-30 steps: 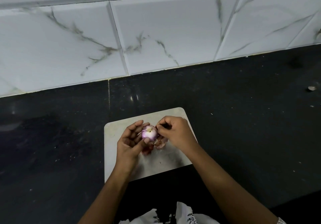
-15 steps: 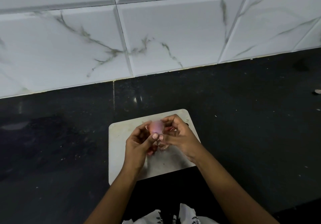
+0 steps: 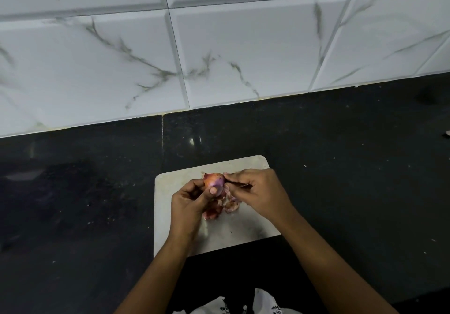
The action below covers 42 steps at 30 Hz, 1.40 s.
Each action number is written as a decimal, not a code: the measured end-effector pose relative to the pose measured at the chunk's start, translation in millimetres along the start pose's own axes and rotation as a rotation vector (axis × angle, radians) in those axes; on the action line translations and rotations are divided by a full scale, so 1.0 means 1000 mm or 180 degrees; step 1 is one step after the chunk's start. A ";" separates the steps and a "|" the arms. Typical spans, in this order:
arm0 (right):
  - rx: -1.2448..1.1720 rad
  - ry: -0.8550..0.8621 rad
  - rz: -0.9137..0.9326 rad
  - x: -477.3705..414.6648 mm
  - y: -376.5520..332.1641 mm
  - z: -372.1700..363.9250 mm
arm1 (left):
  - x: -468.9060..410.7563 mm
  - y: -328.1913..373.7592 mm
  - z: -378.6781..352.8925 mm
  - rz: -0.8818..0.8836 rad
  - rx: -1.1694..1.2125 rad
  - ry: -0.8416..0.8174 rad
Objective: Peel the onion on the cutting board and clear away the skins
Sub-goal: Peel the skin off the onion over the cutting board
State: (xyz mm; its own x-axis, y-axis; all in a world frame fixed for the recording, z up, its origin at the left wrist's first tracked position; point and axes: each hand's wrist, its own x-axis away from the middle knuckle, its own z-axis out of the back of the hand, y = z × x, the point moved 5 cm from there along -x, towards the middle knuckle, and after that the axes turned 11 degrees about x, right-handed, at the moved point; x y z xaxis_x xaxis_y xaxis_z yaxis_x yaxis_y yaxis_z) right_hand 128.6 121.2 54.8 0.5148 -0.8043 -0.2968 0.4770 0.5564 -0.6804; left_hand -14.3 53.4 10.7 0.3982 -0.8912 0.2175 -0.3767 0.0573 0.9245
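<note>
Head camera looks down at me working over the cutting board (image 3: pixel 175 235). I hold the onion (image 3: pixel 214 181) in my left hand (image 3: pixel 192 200), just above the far part of the board. My left thumb presses on its front and my fingers curl round behind it. My right hand (image 3: pixel 258 190) is just beside the onion, on the side away from my left hand. Its thumb and finger pinch a thin dark strip of skin (image 3: pixel 239 184) that looks joined to the onion at one end, though I cannot be sure.

I think the strip could tear if I tug too fast, since it is so thin. Then a bit would stay stuck and I would have to pick at it. The onion is small and round, so it could slip out from under my thumb and roll off the board onto the black counter (image 3: pixel 341 167).

The onion is smooth and shiny, purple with some orange. The loose skins (image 3: pixel 220 207) lie in a small pile on the middle of the board, under my hands. They look dry, curly and papery, pink and red. The board is flat and pale with round corners and some marks on it.
</note>
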 end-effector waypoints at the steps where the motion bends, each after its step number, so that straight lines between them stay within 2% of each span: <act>1: 0.0041 0.0037 0.0014 0.000 -0.001 -0.001 | 0.000 0.001 0.000 -0.0038 -0.0082 0.0003; 9: 0.0993 0.0623 0.0371 0.002 -0.014 -0.007 | 0.000 0.009 -0.005 -0.0221 -0.0420 -0.0056; 13: 0.1221 0.0768 0.0246 0.004 -0.013 -0.009 | 0.001 0.008 -0.009 -0.0177 -0.0371 -0.0081; 19: 0.0833 0.0237 0.0065 -0.003 -0.005 -0.009 | 0.007 -0.011 0.000 0.0452 -0.0022 -0.0040; 21: 0.0663 0.0063 -0.0236 -0.007 -0.001 -0.012 | 0.010 -0.019 0.000 0.0712 0.0236 0.0028; 24: -0.0148 -0.0194 -0.0946 -0.010 0.014 -0.013 | 0.013 -0.023 -0.001 0.0957 0.0470 0.0152; 25: -0.0412 -0.0357 -0.0943 -0.009 0.015 -0.014 | 0.013 -0.023 -0.001 0.1016 0.0499 0.0190; 27: -0.0663 -0.0771 -0.0534 -0.008 0.008 -0.012 | 0.011 -0.022 -0.001 0.1147 0.0483 0.0184; 29: -0.0465 -0.1053 -0.0085 -0.006 0.000 -0.011 | 0.009 -0.021 -0.003 0.1260 0.0483 0.0104; 35: 0.0102 -0.1006 0.0400 -0.007 -0.005 -0.003 | 0.005 -0.016 -0.006 0.1662 0.0368 -0.0049; 42: 0.0433 -0.1335 0.0759 -0.011 -0.005 -0.001 | 0.003 -0.013 -0.005 0.2053 0.0169 -0.0101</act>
State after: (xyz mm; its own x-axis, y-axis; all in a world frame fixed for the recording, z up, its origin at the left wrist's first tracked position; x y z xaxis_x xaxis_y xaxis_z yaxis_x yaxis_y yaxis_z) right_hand 120.0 126.8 60.4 0.8496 -0.5138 -0.1194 0.3854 0.7592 -0.5245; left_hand -4.3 51.6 1.2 0.0535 -0.6981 0.7140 -0.5733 0.5639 0.5944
